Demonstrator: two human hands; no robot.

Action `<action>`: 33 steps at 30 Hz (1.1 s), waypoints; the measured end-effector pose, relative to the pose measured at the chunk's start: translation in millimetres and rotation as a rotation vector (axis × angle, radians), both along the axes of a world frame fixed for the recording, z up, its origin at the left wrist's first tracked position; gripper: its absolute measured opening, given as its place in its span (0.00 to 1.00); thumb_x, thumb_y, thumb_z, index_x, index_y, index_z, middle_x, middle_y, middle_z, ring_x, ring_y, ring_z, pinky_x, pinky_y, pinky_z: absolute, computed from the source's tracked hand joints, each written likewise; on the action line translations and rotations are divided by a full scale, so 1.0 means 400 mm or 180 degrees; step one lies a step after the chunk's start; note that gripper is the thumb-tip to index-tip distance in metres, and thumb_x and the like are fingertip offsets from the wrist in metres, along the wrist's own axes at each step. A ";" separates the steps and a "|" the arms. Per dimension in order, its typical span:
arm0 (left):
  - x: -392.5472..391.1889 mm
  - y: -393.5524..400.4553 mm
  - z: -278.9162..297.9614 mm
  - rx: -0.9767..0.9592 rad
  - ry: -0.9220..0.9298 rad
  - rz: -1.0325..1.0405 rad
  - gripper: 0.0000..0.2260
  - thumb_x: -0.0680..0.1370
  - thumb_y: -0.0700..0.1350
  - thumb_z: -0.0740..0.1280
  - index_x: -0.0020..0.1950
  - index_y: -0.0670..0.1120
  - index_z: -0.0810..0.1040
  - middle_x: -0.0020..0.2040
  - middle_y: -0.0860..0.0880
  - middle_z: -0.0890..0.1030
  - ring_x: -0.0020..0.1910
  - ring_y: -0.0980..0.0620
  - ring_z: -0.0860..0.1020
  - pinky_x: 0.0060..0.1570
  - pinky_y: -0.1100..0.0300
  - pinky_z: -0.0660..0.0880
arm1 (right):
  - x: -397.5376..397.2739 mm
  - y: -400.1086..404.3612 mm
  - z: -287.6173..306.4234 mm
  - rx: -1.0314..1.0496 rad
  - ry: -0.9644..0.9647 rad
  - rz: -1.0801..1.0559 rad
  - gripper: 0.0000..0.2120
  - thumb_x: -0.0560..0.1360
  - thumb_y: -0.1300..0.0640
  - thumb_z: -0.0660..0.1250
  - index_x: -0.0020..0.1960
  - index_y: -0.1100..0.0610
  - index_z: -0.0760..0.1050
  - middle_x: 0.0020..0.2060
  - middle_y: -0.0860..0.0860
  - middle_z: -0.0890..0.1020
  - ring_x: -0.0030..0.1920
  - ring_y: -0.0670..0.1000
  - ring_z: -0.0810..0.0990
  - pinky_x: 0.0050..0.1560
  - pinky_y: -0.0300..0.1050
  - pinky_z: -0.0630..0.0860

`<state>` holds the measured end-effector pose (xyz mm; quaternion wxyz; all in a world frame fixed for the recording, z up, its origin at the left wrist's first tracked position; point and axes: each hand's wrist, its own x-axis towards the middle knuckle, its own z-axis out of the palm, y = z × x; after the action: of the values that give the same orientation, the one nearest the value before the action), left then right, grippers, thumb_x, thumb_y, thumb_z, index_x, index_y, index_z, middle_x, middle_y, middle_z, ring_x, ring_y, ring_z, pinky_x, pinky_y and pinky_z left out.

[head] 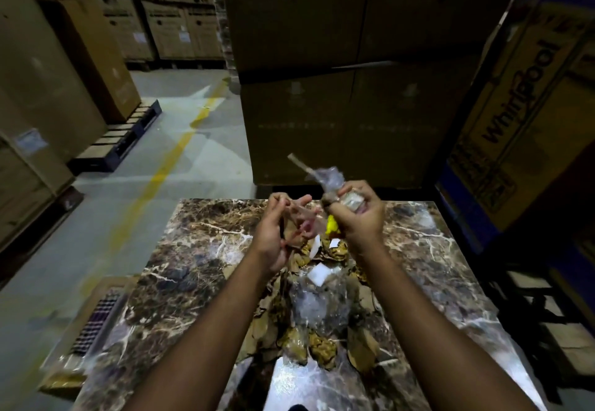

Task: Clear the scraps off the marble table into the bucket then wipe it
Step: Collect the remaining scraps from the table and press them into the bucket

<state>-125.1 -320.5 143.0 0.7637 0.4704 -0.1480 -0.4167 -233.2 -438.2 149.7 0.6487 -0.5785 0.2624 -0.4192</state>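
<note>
Scraps (322, 314) of brown paper, clear film and white bits heaped mid-worktop (450, 265), on brown veined marble. Above the heap, left hand (277, 233) half-curled around crumpled film, right hand (360, 217) clenched on a wad of clear wrap and a stick. Beyond, stacked cartons (338, 72) on the warehouse floor (180, 127).

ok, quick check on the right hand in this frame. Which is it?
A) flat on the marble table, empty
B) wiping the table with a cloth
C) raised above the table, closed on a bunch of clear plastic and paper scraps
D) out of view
C: the right hand is up off the brown veined marble table, fingers closed around crumpled clear plastic and paper scraps that stick out above the fist.
</note>
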 end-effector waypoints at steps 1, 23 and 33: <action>-0.012 -0.004 0.022 -0.0090 0.0171 -0.0072 0.18 0.87 0.51 0.51 0.55 0.47 0.79 0.58 0.40 0.84 0.57 0.39 0.83 0.62 0.40 0.76 | 0.007 0.018 -0.011 -0.0273 0.0177 -0.0052 0.16 0.64 0.65 0.77 0.47 0.54 0.78 0.51 0.55 0.81 0.49 0.56 0.84 0.42 0.51 0.83; -0.007 0.289 -0.058 0.0346 -0.0630 0.2519 0.10 0.73 0.46 0.66 0.43 0.48 0.87 0.43 0.54 0.86 0.47 0.58 0.83 0.50 0.61 0.78 | 0.194 0.463 -0.091 -0.0932 -0.0120 0.0780 0.08 0.78 0.45 0.62 0.54 0.45 0.76 0.51 0.43 0.77 0.54 0.40 0.77 0.56 0.37 0.73; -0.018 0.838 -0.121 0.0157 0.0035 0.4581 0.10 0.72 0.40 0.63 0.40 0.44 0.84 0.40 0.49 0.86 0.42 0.52 0.83 0.47 0.57 0.80 | 0.261 1.004 -0.126 -0.0569 -0.0148 0.2508 0.16 0.69 0.54 0.64 0.53 0.45 0.82 0.56 0.52 0.81 0.60 0.51 0.80 0.66 0.56 0.75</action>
<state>-132.2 14.6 94.7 0.8389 0.4663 0.2119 0.1843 -128.7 -36.4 99.4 0.7126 -0.6792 -0.0316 -0.1727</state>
